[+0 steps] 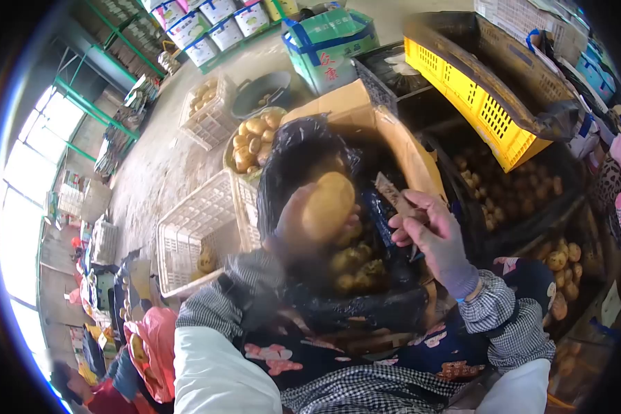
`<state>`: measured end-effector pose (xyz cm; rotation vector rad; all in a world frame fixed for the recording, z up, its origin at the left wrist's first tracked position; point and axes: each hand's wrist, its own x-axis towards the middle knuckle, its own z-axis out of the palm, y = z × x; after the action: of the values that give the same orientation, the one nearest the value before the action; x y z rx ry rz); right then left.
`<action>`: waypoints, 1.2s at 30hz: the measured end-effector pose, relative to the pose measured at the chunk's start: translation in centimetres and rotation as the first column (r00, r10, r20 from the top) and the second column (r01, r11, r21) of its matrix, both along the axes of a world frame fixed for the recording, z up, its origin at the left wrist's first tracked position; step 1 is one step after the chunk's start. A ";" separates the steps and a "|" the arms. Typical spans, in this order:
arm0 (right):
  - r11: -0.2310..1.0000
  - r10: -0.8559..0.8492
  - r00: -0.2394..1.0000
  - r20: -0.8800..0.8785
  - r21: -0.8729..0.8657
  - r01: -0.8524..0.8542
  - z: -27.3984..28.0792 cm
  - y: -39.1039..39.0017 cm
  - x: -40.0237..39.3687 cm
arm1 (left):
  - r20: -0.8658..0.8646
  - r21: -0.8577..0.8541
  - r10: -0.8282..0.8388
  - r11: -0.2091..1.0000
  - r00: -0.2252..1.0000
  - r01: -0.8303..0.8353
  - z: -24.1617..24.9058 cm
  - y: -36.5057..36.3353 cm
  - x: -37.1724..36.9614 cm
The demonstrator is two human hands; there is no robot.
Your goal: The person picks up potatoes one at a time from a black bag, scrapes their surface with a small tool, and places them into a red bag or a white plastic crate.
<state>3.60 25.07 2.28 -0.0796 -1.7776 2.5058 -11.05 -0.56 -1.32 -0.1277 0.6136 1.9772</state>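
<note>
A large yellow potato rests in my left hand, whose fingers are wrapped round it from below and behind. In my right hand, gloved and to the right of the potato, a short flat blade is pinched between thumb and fingers, its tip pointing up and left, apart from the potato. Both hands are above a cardboard box lined with a black plastic bag. More potatoes, partly in shadow, lie inside the box beneath my hands.
White crates stand on the left, with a heaped basket of potatoes beyond the box. A yellow crate sits at the upper right, above dark bins of potatoes. People in coloured clothing are at the lower left.
</note>
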 end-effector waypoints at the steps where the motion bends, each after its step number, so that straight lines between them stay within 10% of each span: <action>1: 0.999 0.032 0.999 -0.020 -0.016 -0.032 -0.1 -1.2 0.4 | 0.004 0.059 -0.007 0.998 1.000 0.007 0.9 -0.4 2.0; 11: 0.963 0.227 0.964 -0.141 0.179 -0.200 -1.3 -5.5 2.4 | -0.012 0.353 0.005 0.936 1.000 0.000 0.0 -1.3 9.1; 15: 0.861 0.350 0.824 -0.445 0.500 -0.095 -2.5 -6.6 3.0 | -0.120 0.189 0.097 0.979 0.988 -0.074 0.7 -1.3 9.5; 19: 0.881 0.309 0.857 -0.413 0.464 -0.094 -3.1 -7.4 2.7 | -0.247 -0.045 0.170 0.981 0.954 -0.186 -0.3 -1.1 9.4; 23: 0.883 0.322 0.891 -0.320 0.442 -0.160 -3.5 -7.1 2.7 | 0.120 0.344 0.102 0.929 0.987 -0.138 0.0 -0.7 9.6; 29: 0.807 0.394 0.850 -0.349 0.574 -0.138 -4.5 -7.6 2.7 | 0.014 0.386 0.131 0.914 0.991 -0.126 -1.5 -0.3 9.3; 31: 0.858 0.314 0.909 -0.273 0.492 -0.149 -3.9 -7.2 2.5 | -0.475 -0.026 0.326 0.923 0.817 -0.383 -2.6 0.2 9.5; 33: 0.910 0.223 0.959 -0.175 0.391 -0.141 -3.2 -6.6 2.1 | -0.472 -0.051 0.371 0.894 0.800 -0.445 -3.1 0.5 9.3; 35: 0.933 0.181 0.977 -0.114 0.335 -0.133 -3.0 -6.1 1.9 | 0.045 0.278 0.288 0.916 0.957 -0.289 -1.2 -0.2 8.7; 36: 0.933 0.186 0.977 -0.109 0.330 -0.141 -3.2 -5.9 2.0 | 0.024 0.300 0.266 0.918 0.964 -0.261 -1.4 -0.6 8.8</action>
<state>5.56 19.15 -0.90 0.2647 -2.1822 2.2163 -2.23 -1.18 -2.72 -0.0050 0.3090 2.3118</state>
